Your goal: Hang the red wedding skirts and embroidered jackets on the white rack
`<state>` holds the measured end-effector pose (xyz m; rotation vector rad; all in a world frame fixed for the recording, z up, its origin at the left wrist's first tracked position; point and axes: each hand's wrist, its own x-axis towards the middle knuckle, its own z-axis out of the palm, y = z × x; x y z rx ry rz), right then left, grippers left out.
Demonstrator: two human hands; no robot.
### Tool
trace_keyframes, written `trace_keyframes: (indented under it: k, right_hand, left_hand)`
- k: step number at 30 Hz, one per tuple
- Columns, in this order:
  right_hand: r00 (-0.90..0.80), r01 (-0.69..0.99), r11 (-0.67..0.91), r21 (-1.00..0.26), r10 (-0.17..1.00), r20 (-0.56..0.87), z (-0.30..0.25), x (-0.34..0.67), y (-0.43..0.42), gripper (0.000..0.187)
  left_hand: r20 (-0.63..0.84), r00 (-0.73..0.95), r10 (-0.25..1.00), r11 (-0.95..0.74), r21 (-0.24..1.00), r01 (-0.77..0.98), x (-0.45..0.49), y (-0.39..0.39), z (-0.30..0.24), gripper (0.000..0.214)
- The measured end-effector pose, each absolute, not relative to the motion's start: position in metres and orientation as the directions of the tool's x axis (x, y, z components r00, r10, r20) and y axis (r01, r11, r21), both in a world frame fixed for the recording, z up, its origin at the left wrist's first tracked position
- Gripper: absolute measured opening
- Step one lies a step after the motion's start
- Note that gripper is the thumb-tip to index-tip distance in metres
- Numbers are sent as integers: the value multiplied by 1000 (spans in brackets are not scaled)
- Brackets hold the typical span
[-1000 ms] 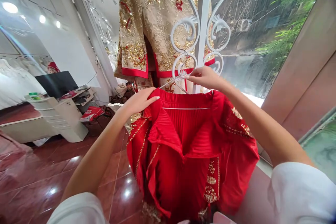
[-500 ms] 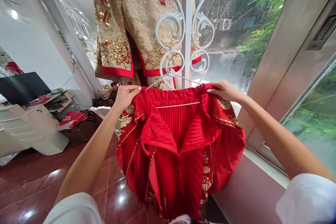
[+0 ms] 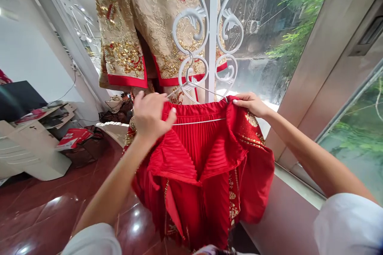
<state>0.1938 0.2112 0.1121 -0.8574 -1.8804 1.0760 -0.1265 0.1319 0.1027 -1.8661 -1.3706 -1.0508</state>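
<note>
Red pleated garment, one: draped on hanger before white scrolled stand. Right hand: grip clamped on garment's top corner. Left hand (blurred): grip unclear. Hanging done; left corner's straightening apparently outstanding.

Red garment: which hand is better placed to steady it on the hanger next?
Likely the right hand: it pinches the garment beside the hanger, while the left hand looks open and blurred.

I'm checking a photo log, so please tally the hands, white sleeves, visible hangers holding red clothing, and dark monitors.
Hands: 2 (left hand, right hand)
White sleeves: 2
Hanger with red clothing: 1
Dark monitor: 1
Total: 6
</note>
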Motion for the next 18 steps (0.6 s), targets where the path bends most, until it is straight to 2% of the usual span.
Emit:
trace_keyframes:
  k: [2, 4, 6, 11, 15, 18]
  right_hand:
    - [-466, 184, 446, -876, 824, 322, 110, 192, 209, 41]
    - [-448, 210, 483, -850, 820, 356, 110, 191, 205, 45]
    - [-428, 233, 509, -829, 819, 382, 112, 190, 203, 46]
    - [-380, 275, 490, -827, 846, 374, 129, 189, 209, 37]
    - [-203, 190, 550, -813, 833, 515, 153, 181, 213, 29]
    - [-223, 235, 591, -772, 805, 549, 164, 171, 206, 24]
  left_hand:
    - [790, 326, 520, -336, -161, 928, -86, 131, 84, 37]
    - [682, 446, 579, -428, -211, 879, -51, 139, 61, 37]
    - [645, 451, 617, -447, -185, 875, -28, 150, 41, 35]
    - [679, 361, 640, -414, -91, 906, -18, 164, 18, 31]
    - [688, 342, 641, -405, -75, 911, -17, 164, 17, 27]
    - [672, 316, 670, -384, -50, 922, -13, 164, 20, 25]
